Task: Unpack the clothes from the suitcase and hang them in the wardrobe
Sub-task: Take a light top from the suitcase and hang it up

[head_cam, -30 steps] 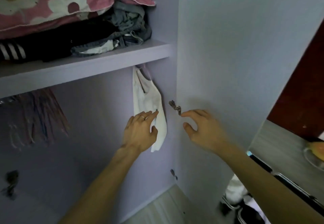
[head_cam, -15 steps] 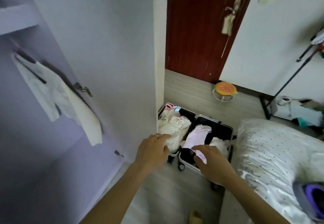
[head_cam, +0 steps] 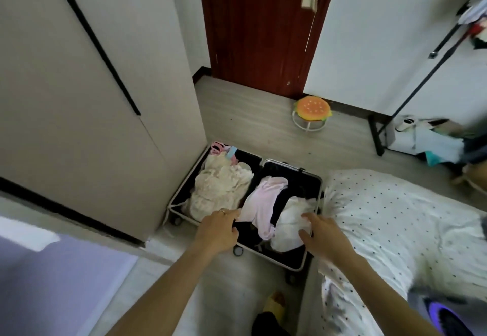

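The open suitcase (head_cam: 293, 164) lies on the floor between the wardrobe and the bed. Its left half holds a heap of cream lacy clothes (head_cam: 221, 188). In the right half a pink garment (head_cam: 261, 204) lies over dark fabric, beside a crumpled white garment (head_cam: 288, 221). My left hand (head_cam: 218, 230) reaches to the lower end of the pink garment, fingers and thumb loosely apart at the dark fabric. My right hand (head_cam: 322, 234) rests spread on the white garment. The wardrobe door (head_cam: 79, 98) fills the left; a strip of the purple interior (head_cam: 52, 283) shows at bottom left.
A bed with a dotted white cover (head_cam: 395, 217) presses against the suitcase's right side. A burger-shaped stool (head_cam: 312, 110) stands before the dark red door (head_cam: 263, 33). A black clothes rack (head_cam: 421, 72) and bags are at the far right. My foot (head_cam: 274, 306) is below the suitcase.
I turned from the wardrobe, where a white garment hangs, down to the suitcase. Both hands came away from the wardrobe and reached onto the clothes in the right half.
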The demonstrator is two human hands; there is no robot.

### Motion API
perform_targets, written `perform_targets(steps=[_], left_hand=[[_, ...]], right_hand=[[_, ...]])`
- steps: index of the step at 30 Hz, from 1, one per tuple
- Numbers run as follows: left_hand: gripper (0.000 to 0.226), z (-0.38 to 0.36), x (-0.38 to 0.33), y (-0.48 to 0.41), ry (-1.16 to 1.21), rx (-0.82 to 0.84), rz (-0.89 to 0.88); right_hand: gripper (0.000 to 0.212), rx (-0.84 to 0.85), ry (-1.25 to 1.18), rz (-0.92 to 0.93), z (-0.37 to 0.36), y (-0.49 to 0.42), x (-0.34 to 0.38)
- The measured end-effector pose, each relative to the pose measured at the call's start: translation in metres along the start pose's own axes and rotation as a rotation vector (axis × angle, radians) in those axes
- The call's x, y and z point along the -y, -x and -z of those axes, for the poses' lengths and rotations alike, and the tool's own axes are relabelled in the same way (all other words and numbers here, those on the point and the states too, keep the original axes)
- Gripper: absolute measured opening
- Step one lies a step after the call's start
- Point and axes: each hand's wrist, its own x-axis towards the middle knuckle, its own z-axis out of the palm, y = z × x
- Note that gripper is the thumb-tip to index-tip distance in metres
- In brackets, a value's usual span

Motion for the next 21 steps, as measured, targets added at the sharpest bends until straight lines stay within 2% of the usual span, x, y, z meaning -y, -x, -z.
perform_targets(steps=[4,8,16,21], left_hand=[[0.047,-0.016,0.012,-0.058,-0.011,-0.026,0.05],[0.054,-0.08,0.042,-0.141,-0.05,-0.017,0.095],[0.066,-0.287,0.136,-0.276,-0.127,0.157,0.172],[0.073,-0.424,0.196,-0.334,-0.06,0.16,0.262]], right_hand=[[0.055,0.0,-0.013,0.013,0.005,-0.068,-0.013],[0.059,0.041,-0.014,0.02,-0.039,-0.16,-0.031],[0.075,0.142,0.013,0.019,-0.222,-0.313,-0.063],[0.105,0.203,0.186,0.096,-0.351,-0.399,-0.089]])
